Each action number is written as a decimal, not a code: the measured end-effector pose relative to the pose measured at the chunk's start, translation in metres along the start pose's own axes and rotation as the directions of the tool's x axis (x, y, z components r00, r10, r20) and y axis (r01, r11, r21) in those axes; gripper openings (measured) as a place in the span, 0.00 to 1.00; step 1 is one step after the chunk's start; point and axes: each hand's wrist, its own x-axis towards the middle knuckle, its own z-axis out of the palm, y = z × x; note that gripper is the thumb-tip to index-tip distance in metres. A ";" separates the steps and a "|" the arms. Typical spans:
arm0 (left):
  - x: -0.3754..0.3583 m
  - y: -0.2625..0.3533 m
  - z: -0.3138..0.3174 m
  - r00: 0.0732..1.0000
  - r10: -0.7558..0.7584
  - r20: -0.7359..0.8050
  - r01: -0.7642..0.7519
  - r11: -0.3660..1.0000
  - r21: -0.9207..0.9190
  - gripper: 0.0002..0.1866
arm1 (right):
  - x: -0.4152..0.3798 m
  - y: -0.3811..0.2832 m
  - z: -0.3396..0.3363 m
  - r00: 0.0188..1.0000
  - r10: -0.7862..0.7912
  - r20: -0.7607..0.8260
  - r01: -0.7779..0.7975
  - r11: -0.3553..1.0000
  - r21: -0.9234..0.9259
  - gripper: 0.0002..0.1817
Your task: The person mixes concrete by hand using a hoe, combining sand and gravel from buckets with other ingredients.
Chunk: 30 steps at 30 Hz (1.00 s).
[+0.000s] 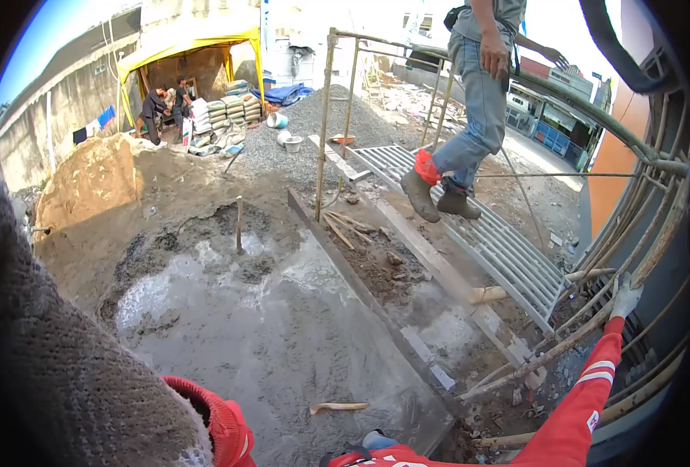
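My left hand [73, 342], in a grey knitted glove, fills the lower left right in front of the camera. Its fingers run out of the picture, and the red sleeve cuff shows below it. Far out to the right, my right hand [626, 300] in a pale glove is closed around a wooden pole [658, 243] of the bundled pole framework. Below me lies wet grey concrete [283, 358] with a short wooden stick [340, 407] on its surface. An upright stick [239, 226] stands in the concrete farther back.
A person [469, 101] in jeans and boots is above a slatted metal platform [508, 257] within a metal scaffold frame [323, 124]. A board [360, 292] edges the concrete. Behind are a gravel pile [298, 124], stacked sacks [232, 109] and two people under a yellow canopy [193, 39].
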 end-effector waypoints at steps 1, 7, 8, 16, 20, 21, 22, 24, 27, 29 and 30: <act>0.003 -0.001 -0.001 1.000 0.011 -0.006 -0.011 1.000 0.012 0.25 | 0.006 0.002 0.006 1.000 -0.005 -0.005 0.005 1.000 0.021 0.39; -0.004 0.043 -0.025 0.993 -0.108 0.039 0.102 0.986 0.130 0.23 | 0.014 0.015 -0.004 0.997 -0.041 -0.072 0.026 0.979 -0.201 0.38; -0.009 0.050 -0.023 0.992 -0.125 0.020 0.122 0.983 0.140 0.22 | 0.018 0.022 0.001 0.996 -0.016 -0.089 0.013 0.999 -0.038 0.39; -0.041 0.106 -0.030 0.959 -0.281 0.042 0.267 0.942 0.201 0.19 | 0.006 0.015 0.008 0.969 -0.207 -0.136 0.128 0.888 -0.442 0.38; -0.129 0.098 -0.036 0.565 -0.803 0.190 0.692 0.586 0.422 0.14 | -0.002 0.026 -0.008 0.948 -0.298 -0.113 0.085 0.580 -0.810 0.45; -0.175 0.098 -0.055 0.346 -0.924 0.161 0.796 0.380 0.470 0.15 | -0.017 0.020 -0.009 0.955 -0.278 -0.100 -0.018 0.283 -0.959 0.48; -0.239 0.096 -0.087 0.206 -0.969 0.135 0.796 0.246 0.553 0.16 | -0.036 0.033 -0.011 0.947 -0.295 -0.128 -0.071 0.198 -0.978 0.51; -0.350 0.124 -0.160 -0.099 -0.994 0.040 0.645 -0.034 0.763 0.20 | -0.112 0.039 -0.010 0.938 -0.300 -0.171 -0.096 0.251 -0.963 0.48; -0.463 0.203 -0.272 -0.353 -0.932 -0.079 0.303 -0.194 0.933 0.28 | -0.243 0.106 -0.032 0.987 -0.064 -0.150 -0.121 0.333 -0.935 0.39; -0.494 0.262 -0.324 -0.436 -0.867 -0.243 0.186 -0.350 0.918 0.27 | -0.343 0.158 -0.061 0.945 0.325 0.037 -0.069 0.308 -0.949 0.31; -0.497 0.277 -0.341 -0.521 -0.794 -0.314 0.122 -0.433 0.893 0.24 | -0.397 0.171 -0.069 0.869 0.493 0.045 -0.103 0.270 -0.957 0.30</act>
